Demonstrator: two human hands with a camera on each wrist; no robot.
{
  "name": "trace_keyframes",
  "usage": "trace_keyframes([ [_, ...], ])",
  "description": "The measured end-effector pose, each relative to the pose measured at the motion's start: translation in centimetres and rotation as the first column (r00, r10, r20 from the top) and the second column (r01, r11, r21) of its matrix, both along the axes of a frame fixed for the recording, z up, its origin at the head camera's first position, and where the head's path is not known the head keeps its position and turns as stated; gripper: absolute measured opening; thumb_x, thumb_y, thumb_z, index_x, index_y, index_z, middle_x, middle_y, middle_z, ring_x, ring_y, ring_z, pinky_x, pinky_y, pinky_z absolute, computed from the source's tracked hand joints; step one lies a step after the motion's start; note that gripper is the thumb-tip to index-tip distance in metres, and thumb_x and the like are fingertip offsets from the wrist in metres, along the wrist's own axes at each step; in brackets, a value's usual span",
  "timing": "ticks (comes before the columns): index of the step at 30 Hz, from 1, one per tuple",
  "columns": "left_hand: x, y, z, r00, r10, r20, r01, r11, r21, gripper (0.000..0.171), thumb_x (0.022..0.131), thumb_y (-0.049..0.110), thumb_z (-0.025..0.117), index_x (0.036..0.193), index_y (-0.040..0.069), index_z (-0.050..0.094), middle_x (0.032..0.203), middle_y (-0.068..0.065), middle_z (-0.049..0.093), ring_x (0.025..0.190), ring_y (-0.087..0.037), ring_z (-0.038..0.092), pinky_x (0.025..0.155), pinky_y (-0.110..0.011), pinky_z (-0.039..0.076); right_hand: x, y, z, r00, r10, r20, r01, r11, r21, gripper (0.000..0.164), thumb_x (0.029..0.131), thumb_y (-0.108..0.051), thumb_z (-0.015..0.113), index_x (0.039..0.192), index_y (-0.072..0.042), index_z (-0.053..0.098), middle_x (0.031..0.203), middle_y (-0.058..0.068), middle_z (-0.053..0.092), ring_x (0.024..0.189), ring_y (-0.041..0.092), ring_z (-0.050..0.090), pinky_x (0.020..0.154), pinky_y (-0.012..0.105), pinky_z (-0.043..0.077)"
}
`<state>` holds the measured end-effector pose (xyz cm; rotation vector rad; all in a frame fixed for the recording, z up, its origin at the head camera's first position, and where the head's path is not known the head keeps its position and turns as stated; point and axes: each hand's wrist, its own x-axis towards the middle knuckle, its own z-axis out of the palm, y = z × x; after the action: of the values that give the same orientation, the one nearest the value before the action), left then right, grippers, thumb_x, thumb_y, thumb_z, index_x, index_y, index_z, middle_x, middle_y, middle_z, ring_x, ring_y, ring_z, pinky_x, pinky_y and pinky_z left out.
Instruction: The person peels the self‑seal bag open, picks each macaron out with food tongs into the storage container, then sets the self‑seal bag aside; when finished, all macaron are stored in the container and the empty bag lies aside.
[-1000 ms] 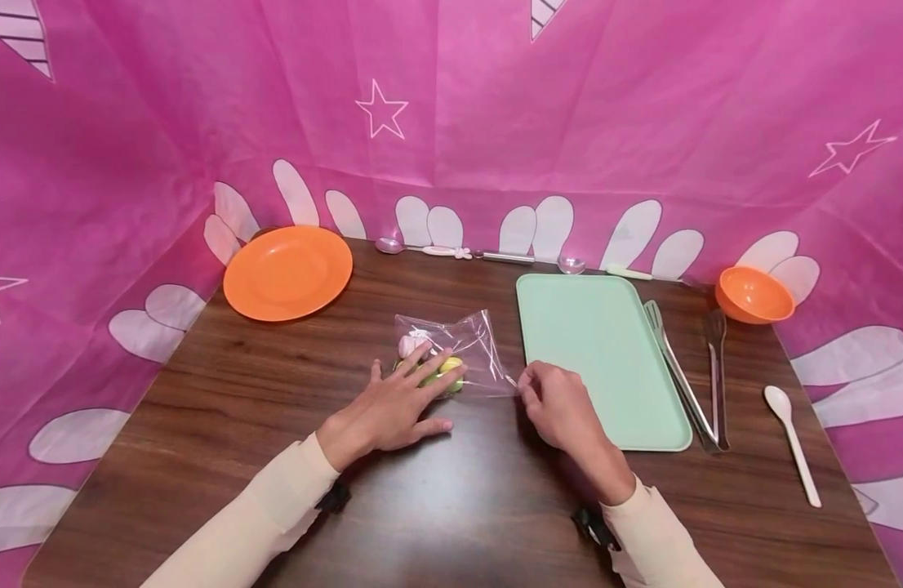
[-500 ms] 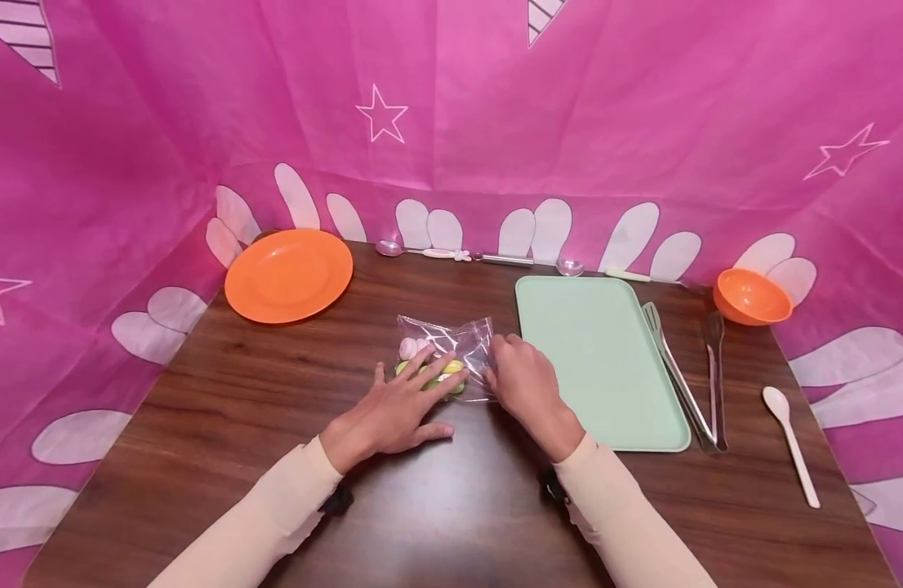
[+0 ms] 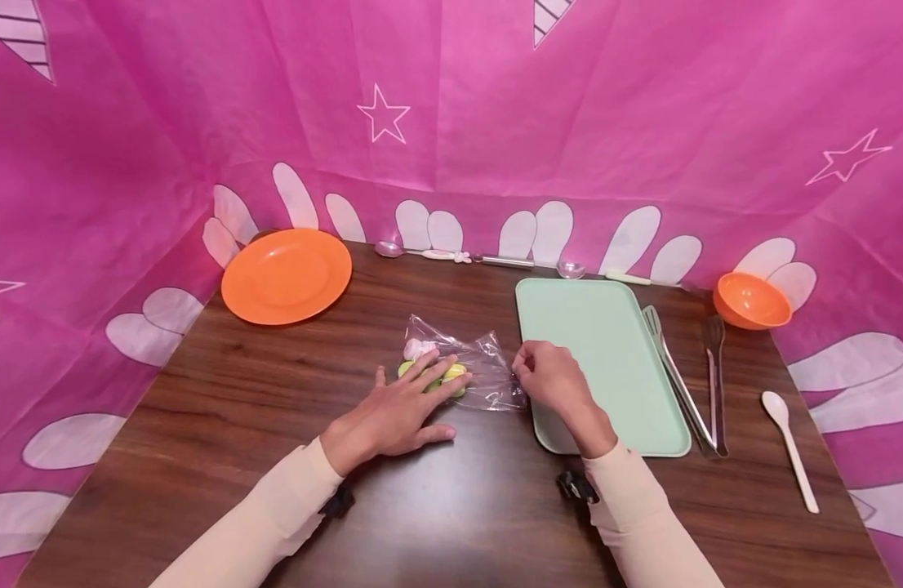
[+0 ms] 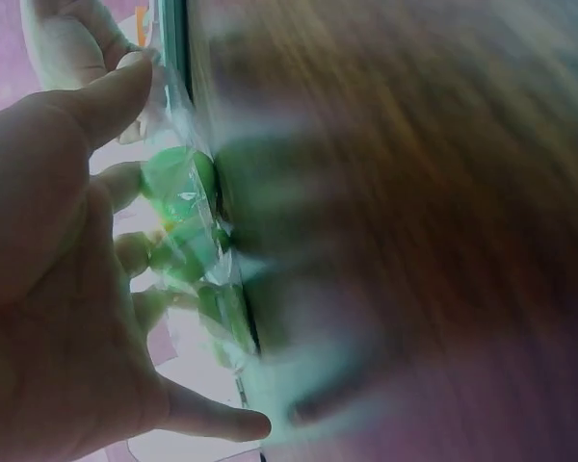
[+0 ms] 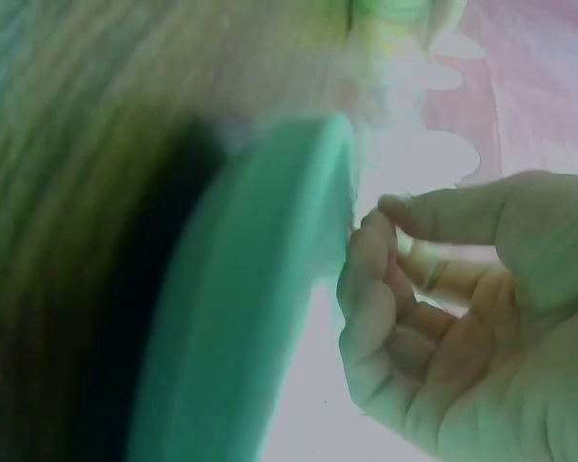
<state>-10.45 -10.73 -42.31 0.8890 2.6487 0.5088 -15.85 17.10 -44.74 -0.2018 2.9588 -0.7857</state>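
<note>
A clear plastic bag (image 3: 488,377) lies on the wooden table, its film creased and shiny. Inside are several small rounded pieces, among them a pink piece (image 3: 419,349) and a green piece (image 4: 178,183); a yellow one also shows. My left hand (image 3: 393,412) rests on the filled end with fingers spread, covering part of the contents. At the bag's right end, my right hand (image 3: 554,377) pinches the edge of the film between thumb and fingertips. That hand is over the left rim of the pale green tray (image 3: 598,327). The film is barely visible in the right wrist view.
An orange plate (image 3: 286,276) sits at the back left and an orange bowl (image 3: 753,300) at the back right. Metal tongs (image 3: 679,376) lie along the tray's right side. Farther right is a white spoon (image 3: 789,449). Several utensils line the pink backdrop (image 3: 466,98).
My right hand moved left onto the bag, then back right, drawing the film's right end toward the tray. The left hand stays nearly in place.
</note>
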Motion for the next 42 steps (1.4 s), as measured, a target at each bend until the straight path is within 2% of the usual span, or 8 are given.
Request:
trace_keyframes([
  [3,0.0,0.2,0.1,1.000,-0.008,0.007,0.008,1.000,0.002,0.074,0.103,0.053,0.066,0.168,0.033,0.036,0.181,-0.002,0.023,0.169,-0.035,0.016,0.107,-0.094,0.024,0.7,-1.0,2.2,0.998,0.065,-0.015,-0.065,0.997,-0.029,0.004,0.091,-0.008,0.072,0.089,-0.010,0.070,0.079,0.006,0.068,0.075,0.024,0.062,0.068,0.039,0.050],
  [15,-0.1,0.3,-0.1,1.000,-0.023,-0.012,0.024,1.000,0.017,0.077,0.101,0.053,0.069,0.168,0.033,0.036,0.181,-0.003,0.022,0.168,-0.035,0.017,0.105,-0.094,0.028,-0.9,-4.9,2.6,0.992,0.068,-0.106,-0.053,0.990,0.132,0.009,0.098,-0.015,0.074,0.092,-0.009,0.075,0.084,0.008,0.073,0.079,0.029,0.067,0.070,0.046,0.056],
  [20,0.0,0.4,-0.2,1.000,-0.023,-0.004,0.023,1.000,0.012,0.076,0.102,0.054,0.068,0.168,0.033,0.036,0.181,-0.002,0.023,0.169,-0.034,0.016,0.105,-0.093,0.029,-1.5,-4.2,2.2,1.000,-0.004,-0.029,0.006,0.997,0.076,0.014,0.099,-0.017,0.067,0.090,-0.010,0.073,0.085,0.010,0.073,0.078,0.030,0.067,0.066,0.045,0.055],
  [23,0.1,0.5,-0.1,1.000,-0.014,0.001,0.014,1.000,0.009,0.075,0.102,0.054,0.068,0.167,0.034,0.037,0.180,-0.002,0.025,0.168,-0.034,0.017,0.105,-0.093,0.030,-2.8,-2.3,0.1,0.995,-0.090,-0.052,0.092,0.995,0.030,0.014,0.096,-0.021,0.063,0.085,-0.015,0.068,0.082,0.008,0.070,0.074,0.030,0.065,0.060,0.045,0.051],
  [27,0.2,0.5,0.0,1.000,-0.003,0.006,0.003,1.000,0.020,0.074,0.102,0.051,0.069,0.167,0.033,0.038,0.180,-0.003,0.025,0.168,-0.035,0.018,0.106,-0.093,0.029,-3.3,-0.3,-0.1,0.982,-0.170,-0.085,0.166,0.985,-0.044,0.014,0.093,-0.021,0.062,0.080,-0.016,0.066,0.077,0.007,0.068,0.072,0.031,0.062,0.059,0.045,0.047],
  [30,0.1,0.4,0.0,0.999,-0.004,-0.032,0.006,0.999,0.048,0.072,0.102,0.048,0.070,0.166,0.031,0.041,0.178,-0.006,0.030,0.166,-0.037,0.022,0.104,-0.092,0.032,-2.2,0.1,2.2,0.986,-0.154,-0.066,0.146,0.983,-0.110,0.015,0.096,-0.018,0.064,0.085,-0.010,0.069,0.081,0.011,0.071,0.078,0.034,0.065,0.066,0.044,0.049],
  [35,-0.6,0.5,-0.2,0.983,0.026,-0.179,-0.005,0.993,0.117,0.063,0.105,0.044,0.066,0.161,0.022,0.048,0.163,-0.010,0.052,0.155,-0.037,0.043,0.105,-0.083,0.039,-0.5,1.4,3.5,0.991,-0.120,-0.056,0.112,0.985,-0.132,0.014,0.101,-0.016,0.065,0.097,-0.005,0.072,0.090,0.014,0.075,0.090,0.032,0.071,0.076,0.040,0.051],
  [42,-3.5,0.6,0.2,0.945,0.161,-0.285,-0.142,0.986,0.087,0.038,0.103,0.035,0.073,0.137,0.018,0.072,0.144,-0.006,0.070,0.133,-0.031,0.059,0.108,-0.069,0.042,2.1,5.1,4.3,0.984,-0.142,-0.103,0.134,0.988,-0.082,0.012,0.100,-0.013,0.066,0.100,-0.003,0.073,0.093,0.016,0.077,0.091,0.035,0.075,0.077,0.040,0.051],
])
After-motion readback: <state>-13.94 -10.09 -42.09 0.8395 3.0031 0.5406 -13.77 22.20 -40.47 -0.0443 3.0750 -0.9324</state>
